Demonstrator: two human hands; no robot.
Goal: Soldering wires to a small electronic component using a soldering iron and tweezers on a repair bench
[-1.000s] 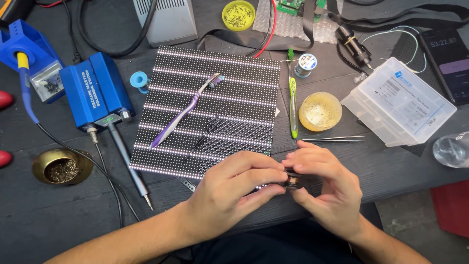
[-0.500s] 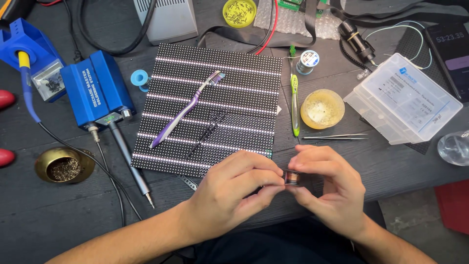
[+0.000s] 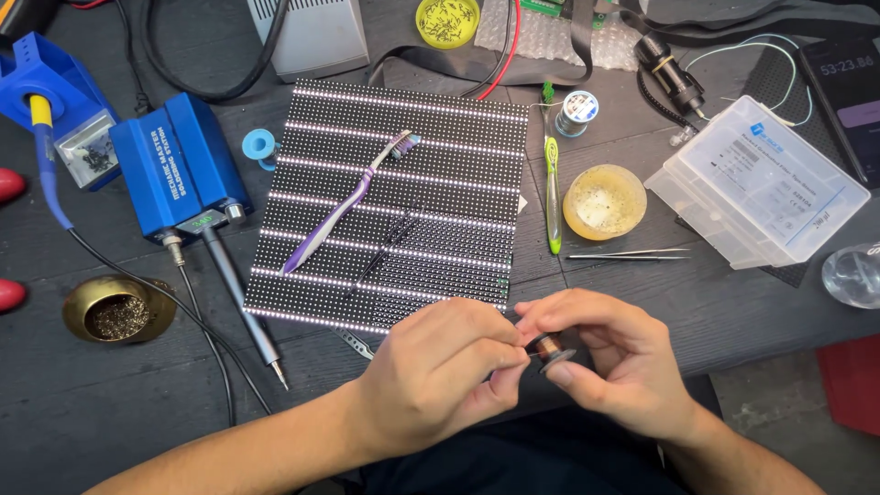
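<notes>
A small spool of copper-coloured wire (image 3: 548, 347) is pinched between fingers of the right hand (image 3: 612, 371); left hand (image 3: 438, 376) fingertips are pressed together at it, apparently drawing wire, which calls for a steady pull.

A single head-worn camera looked steeply down from above the person's chest onto the dark worktop (image 3: 110, 422). It faced forward across the surface, with the near edge at the bottom and the far clutter at the top. Both forearms entered from below, close to the lens.
</notes>
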